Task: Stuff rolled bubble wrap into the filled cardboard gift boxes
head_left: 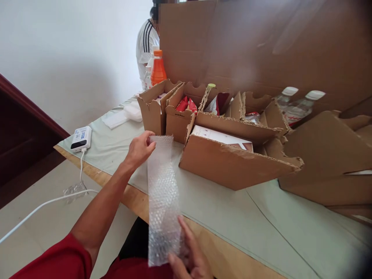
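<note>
A long, narrow strip of clear bubble wrap (pixel 163 190) stretches between my two hands, over the front edge of the table. My left hand (pixel 141 148) pinches its far end at the top left corner, thumb and fingers closed on it. Lower down, my right hand (pixel 190 252) grips the near end from the right side, with the thumb in front and some fingers behind the plastic. Just beyond the strip's far end stand narrow cardboard boxes (pixel 178 123), the nearest one close to my left fingertips.
A larger cardboard box (pixel 232 164) holds a white package. An orange bottle (pixel 157 68) and clear white-capped bottles (pixel 308 102) stand behind the boxes. At left, a white device (pixel 81 138) trails a cable (pixel 43 207). A person (pixel 147 42) in a white shirt is behind.
</note>
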Demonstrator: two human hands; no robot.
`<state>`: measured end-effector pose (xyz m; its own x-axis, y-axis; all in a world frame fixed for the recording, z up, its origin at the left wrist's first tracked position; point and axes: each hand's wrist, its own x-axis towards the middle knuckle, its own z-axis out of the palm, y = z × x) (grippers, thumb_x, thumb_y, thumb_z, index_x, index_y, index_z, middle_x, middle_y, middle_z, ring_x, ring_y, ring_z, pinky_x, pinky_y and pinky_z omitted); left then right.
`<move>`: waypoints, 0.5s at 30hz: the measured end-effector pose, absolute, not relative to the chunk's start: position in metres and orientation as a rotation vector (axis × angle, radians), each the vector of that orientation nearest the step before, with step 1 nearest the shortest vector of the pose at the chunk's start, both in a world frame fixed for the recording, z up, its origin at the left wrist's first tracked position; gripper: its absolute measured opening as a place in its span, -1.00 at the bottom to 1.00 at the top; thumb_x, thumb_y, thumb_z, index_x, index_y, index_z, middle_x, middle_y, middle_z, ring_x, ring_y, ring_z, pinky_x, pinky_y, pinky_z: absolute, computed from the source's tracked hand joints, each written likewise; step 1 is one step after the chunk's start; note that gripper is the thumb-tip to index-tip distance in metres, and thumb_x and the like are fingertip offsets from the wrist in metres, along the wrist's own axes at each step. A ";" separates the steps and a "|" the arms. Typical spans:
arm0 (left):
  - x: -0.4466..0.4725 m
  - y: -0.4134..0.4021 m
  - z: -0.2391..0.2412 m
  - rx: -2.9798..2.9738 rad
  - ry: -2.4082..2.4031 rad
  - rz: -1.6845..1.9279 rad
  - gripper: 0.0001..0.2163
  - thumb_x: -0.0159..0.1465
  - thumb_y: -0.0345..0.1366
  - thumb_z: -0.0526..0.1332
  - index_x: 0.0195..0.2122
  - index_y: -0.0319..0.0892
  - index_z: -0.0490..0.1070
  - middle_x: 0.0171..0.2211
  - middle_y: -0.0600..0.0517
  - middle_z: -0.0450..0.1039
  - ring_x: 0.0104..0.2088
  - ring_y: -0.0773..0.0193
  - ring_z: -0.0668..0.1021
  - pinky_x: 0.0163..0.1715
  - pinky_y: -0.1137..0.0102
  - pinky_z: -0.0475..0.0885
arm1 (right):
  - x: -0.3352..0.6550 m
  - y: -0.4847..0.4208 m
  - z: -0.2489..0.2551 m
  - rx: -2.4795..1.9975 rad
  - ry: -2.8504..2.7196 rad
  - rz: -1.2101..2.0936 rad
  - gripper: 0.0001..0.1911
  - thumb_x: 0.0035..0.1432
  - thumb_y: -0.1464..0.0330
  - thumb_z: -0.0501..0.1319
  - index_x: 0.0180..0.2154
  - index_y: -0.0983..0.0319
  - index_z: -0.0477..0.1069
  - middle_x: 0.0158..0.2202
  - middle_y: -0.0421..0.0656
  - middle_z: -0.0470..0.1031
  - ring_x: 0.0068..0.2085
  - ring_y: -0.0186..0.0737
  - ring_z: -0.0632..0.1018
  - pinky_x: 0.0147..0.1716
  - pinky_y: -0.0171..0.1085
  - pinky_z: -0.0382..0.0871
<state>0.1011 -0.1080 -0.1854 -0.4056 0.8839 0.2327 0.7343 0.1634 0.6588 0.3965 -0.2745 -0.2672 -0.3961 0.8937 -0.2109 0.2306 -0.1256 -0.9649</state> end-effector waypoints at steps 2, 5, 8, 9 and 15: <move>0.104 -0.082 -0.194 1.611 2.202 1.037 -0.66 0.16 -0.38 0.21 -0.01 -0.18 0.49 -0.44 0.10 0.48 -0.37 0.22 0.53 -0.25 0.36 0.41 | 0.375 -0.281 -0.277 -1.239 -1.650 1.533 -0.50 0.23 0.16 0.27 0.20 0.04 0.49 0.18 -0.04 0.52 0.19 0.05 0.52 0.17 -0.03 0.43; 0.107 -0.068 -0.207 1.656 2.149 1.017 -0.50 0.14 -0.35 0.28 0.15 -0.25 0.42 -0.17 -0.06 0.59 -0.14 0.10 0.60 -0.07 0.27 0.47 | 0.367 -0.282 -0.282 -1.176 -1.745 1.499 -0.60 0.24 0.21 0.26 0.10 0.05 0.57 0.16 -0.03 0.54 0.20 0.05 0.52 0.20 -0.02 0.40; 0.103 -0.095 -0.213 1.691 2.133 1.074 -0.40 0.18 -0.31 0.26 0.27 -0.26 0.29 0.18 -0.20 0.45 0.17 0.01 0.49 0.17 0.14 0.39 | 0.372 -0.278 -0.275 -1.083 -1.723 1.605 -0.62 0.24 0.22 0.26 0.09 0.03 0.56 0.11 -0.05 0.57 0.12 0.00 0.58 0.12 -0.08 0.48; 0.101 -0.114 -0.213 1.723 2.109 1.095 -0.44 0.21 -0.33 0.21 0.27 -0.24 0.30 0.23 -0.20 0.42 0.22 0.02 0.45 0.22 0.10 0.35 | 0.373 -0.277 -0.271 -1.073 -1.662 1.691 -0.62 0.24 0.19 0.27 0.08 0.03 0.56 0.07 -0.06 0.58 0.06 -0.01 0.60 0.05 -0.10 0.51; 0.097 -0.264 -0.196 1.934 1.486 0.735 -0.46 0.22 -0.49 0.08 0.20 0.07 0.42 0.29 -0.02 0.40 0.36 0.07 0.35 0.28 0.04 0.37 | 0.368 -0.261 -0.246 -1.001 -1.094 2.173 -0.49 0.19 -0.01 0.31 0.09 0.09 0.48 -0.25 -0.13 0.60 -0.28 -0.16 0.59 -0.17 -0.16 0.49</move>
